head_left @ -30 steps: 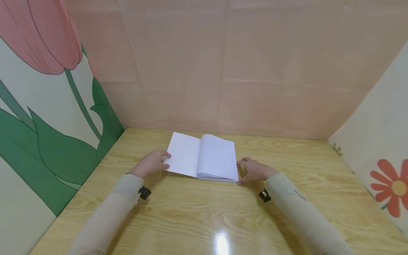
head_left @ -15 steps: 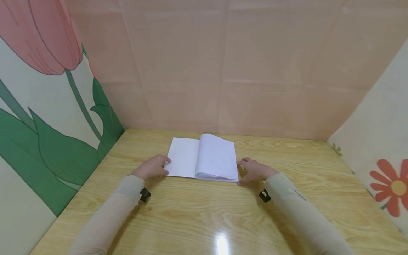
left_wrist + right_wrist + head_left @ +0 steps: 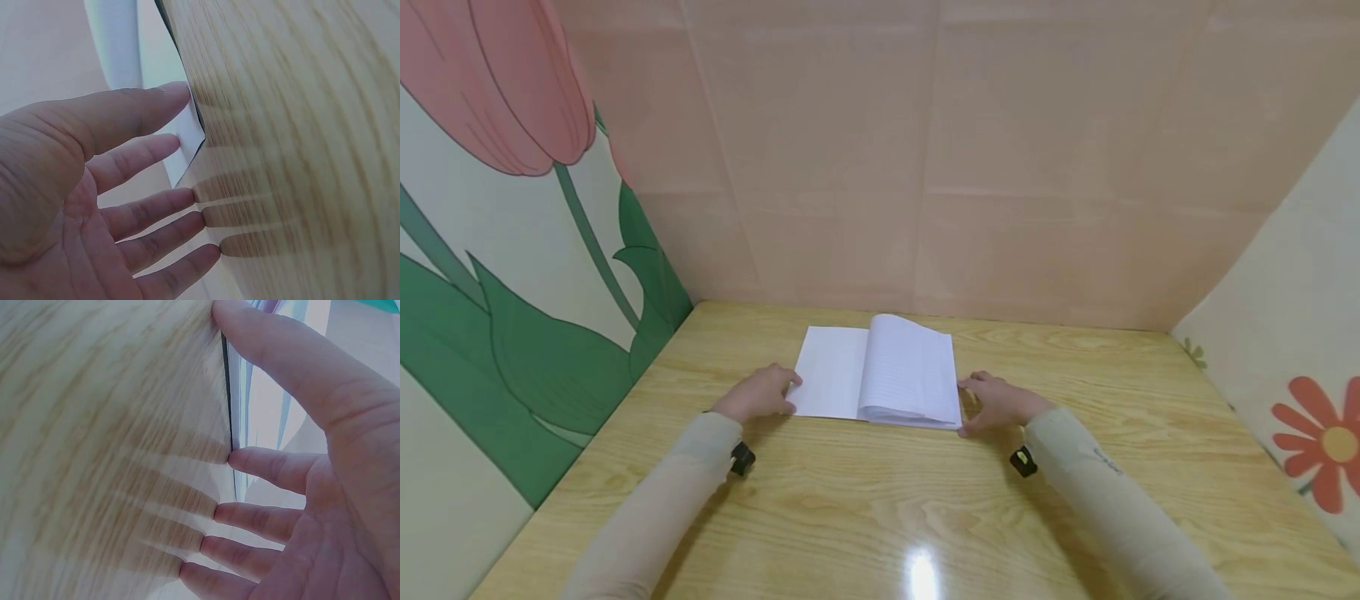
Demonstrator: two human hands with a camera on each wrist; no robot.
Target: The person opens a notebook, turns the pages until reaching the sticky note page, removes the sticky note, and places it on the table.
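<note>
Walls (image 3: 880,167): plain pink behind, flower prints (image 3: 1339,443) at sides.
Bench (image 3: 880,508): wood-grain, glossy; paper probably slides easily.
Book (image 3: 880,375): lying opened, middle of bench toward back wall; likely light, floppy, quick to crease; best held by outer edges, cover and pages together.
Right pages (image 3: 913,367): lined, bulging near spine; probably springy.
Left leaf (image 3: 830,371): flatter, thin; likely bends.
Left hand (image 3: 758,392): wide, thumb and forefinger touching left leaf's outer edge.
Right hand (image 3: 1000,402): wide, thumb at near corner, forefinger at outer edge.

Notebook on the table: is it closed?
No, the notebook lies open on the table, between the left hand and the right hand.
</note>
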